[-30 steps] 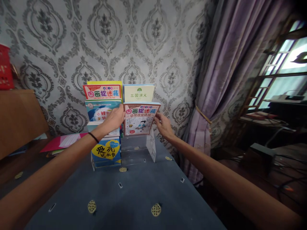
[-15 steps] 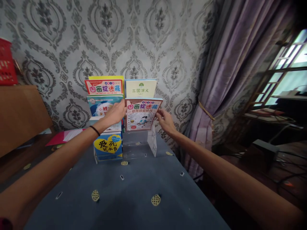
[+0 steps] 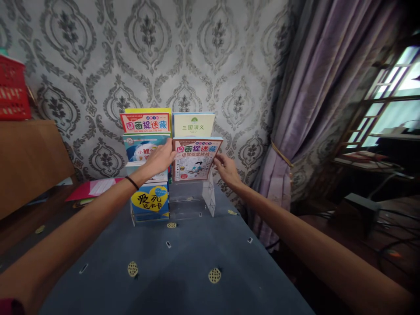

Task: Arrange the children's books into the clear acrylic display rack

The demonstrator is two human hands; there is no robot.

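Note:
A picture book with a brown-red border (image 3: 194, 164) stands in the right column of a clear tiered book rack (image 3: 209, 197), leaning slightly back. My left hand (image 3: 161, 158) closes on its left edge, in front of the left column. At its right edge, my right hand (image 3: 226, 169) pinches the cover between thumb and fingers. Behind it rises a pale green book (image 3: 194, 124). The left column holds a red-topped picture book (image 3: 146, 124), a teal book (image 3: 138, 146), a partly hidden white book (image 3: 160, 176) and a blue book with a yellow heart (image 3: 150, 201).
The rack stands on a dark blue tablecloth (image 3: 177, 271) with pineapple prints, against a patterned wall. A pink folder (image 3: 82, 190) lies left, by a wooden cabinet (image 3: 36, 153) bearing a red basket (image 3: 13, 89). A purple curtain (image 3: 278, 183) hangs right; cables (image 3: 390, 232) lie beyond.
The view has shifted slightly, so everything sits a little lower and to the right. Both hands keep their hold on the brown-red bordered book, which stays almost in the same place in the rack.

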